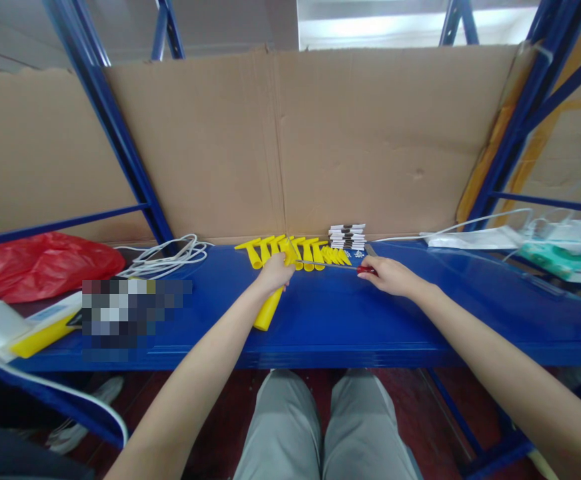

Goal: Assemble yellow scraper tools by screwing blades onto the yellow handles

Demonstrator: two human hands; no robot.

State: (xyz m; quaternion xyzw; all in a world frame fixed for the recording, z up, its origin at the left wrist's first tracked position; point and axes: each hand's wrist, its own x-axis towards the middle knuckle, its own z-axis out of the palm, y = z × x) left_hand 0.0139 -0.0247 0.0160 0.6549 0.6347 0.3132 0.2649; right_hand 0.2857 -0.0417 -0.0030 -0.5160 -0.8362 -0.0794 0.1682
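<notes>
My left hand [276,272] is closed around a yellow plastic tube-shaped part [269,312], whose wide end points down toward the table's front edge. In my right hand [393,276] is a screwdriver [367,270] with a red handle. Its thin metal shaft runs left to the top of the yellow part; whether the tip touches is too small to tell. Just behind my hands, several similar yellow parts [308,255] lie in a row. Beside them are smaller flat yellow pieces [338,256] and a stack of white folded items with dark bands [347,237].
Blue table [350,320] with a cardboard panel [370,140] behind. On the left lie a coiled white cable [170,257], a red plastic bag [55,263] with another person's hand at it, and a blurred-out patch. A green-and-white packet [560,260] lies at right.
</notes>
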